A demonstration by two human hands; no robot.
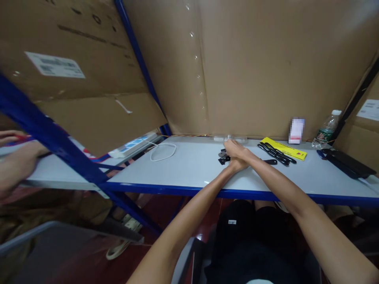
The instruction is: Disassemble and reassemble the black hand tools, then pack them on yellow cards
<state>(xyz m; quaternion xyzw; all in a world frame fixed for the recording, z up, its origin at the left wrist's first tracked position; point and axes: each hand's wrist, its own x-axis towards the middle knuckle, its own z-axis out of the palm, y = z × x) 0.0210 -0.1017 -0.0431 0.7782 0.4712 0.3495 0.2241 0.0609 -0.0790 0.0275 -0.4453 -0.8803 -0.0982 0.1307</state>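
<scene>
Faces a tall cardboard panel (251, 71) behind a pale tabletop (189, 169) with a blue edge. At the far left, past a slanting blue post (50, 134), another person's arm (17, 167). Crosses the forearms low over the tabletop, with the right hand (233, 149) farther from the edge and overlapping the left hand (239, 163). Curls the right fingers beside the dark parts; cannot tell exactly how closed, nor the state of the left fingers, mostly hidden. On the right, a black case (349, 162) and, behind it, a white-capped bottle (324, 132). On the left, a power strip (136, 146) and a looped white cable (162, 159). Right of the hands, a yellow packet (291, 150) partly under glossy black looped pieces (276, 154); behind it, an upright phone (296, 131), screen blurred. Beyond the forearm, a black handle (271, 161). Smallest, the dark parts (224, 158), just left of both hands; cannot tell their grip.
</scene>
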